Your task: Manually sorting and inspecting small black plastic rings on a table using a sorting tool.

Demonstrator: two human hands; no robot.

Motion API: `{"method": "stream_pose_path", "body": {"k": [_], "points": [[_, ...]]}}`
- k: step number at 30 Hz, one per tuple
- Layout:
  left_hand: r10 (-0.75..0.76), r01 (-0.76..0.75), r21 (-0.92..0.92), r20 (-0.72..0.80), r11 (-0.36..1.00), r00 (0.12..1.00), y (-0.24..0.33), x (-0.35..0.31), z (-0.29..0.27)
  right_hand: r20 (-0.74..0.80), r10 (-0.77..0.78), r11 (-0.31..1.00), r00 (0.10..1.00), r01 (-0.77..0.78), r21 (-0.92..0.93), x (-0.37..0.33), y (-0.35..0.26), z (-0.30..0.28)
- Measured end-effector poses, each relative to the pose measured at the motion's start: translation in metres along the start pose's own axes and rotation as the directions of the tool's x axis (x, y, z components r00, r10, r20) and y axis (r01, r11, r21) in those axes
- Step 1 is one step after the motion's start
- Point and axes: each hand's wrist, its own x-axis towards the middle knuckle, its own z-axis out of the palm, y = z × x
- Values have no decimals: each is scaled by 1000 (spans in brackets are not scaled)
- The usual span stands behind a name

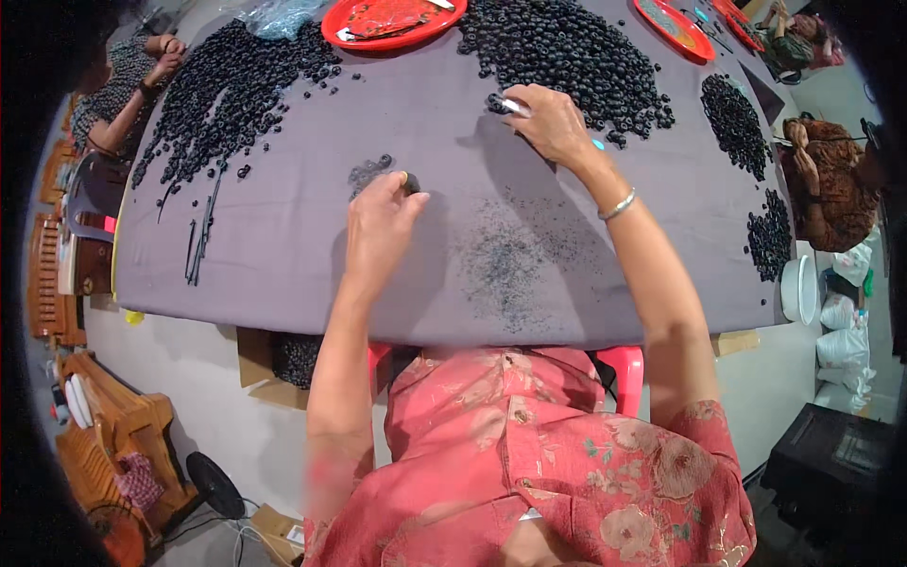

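Observation:
My left hand (383, 227) is closed above the grey cloth, its thumb and fingers pinched on a small black piece (412, 184). A bit of yellow shows at its fingertip. Just beyond it lies a small cluster of black ring-shaped pieces (370, 170), partly blurred. Farther right, my right hand (550, 128), with a bracelet at the wrist, grips a short silver tool (513, 108). Next to that tool's tip are black pieces (495, 102); whether the tool touches them I cannot tell. The hand is at the near edge of a large pile of black rings (557, 57).
Another black pile (227, 94) spreads at the left, near thin dark sticks (200, 241). Dark crumbs (510, 265) lie before me on the cloth-covered table (283, 293). Red trays (392, 42) stand at the back. Other people sit left and right. A white basin (799, 288) is beside the right edge.

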Motion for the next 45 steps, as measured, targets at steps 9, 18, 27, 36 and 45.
{"method": "stream_pose_path", "body": {"k": [9,18,27,36,45], "points": [[125,-70,280,-185,958,975,-4,0,0,188,176,981,966,-155,-119,5,-15,0],[0,202,-833,236,515,972,33,-15,19,65,-153,891,986,109,440,-55,-102,-38],[82,458,-881,468,123,880,29,-20,37,25,-129,780,991,85,620,-67,-97,-34],[40,443,-893,447,85,894,25,-24,44,33,-137,776,990,87,624,-70,-89,-31],[136,425,-898,437,109,889,23,-18,43,132,-131,756,982,13,654,-67,-89,-39]]}}
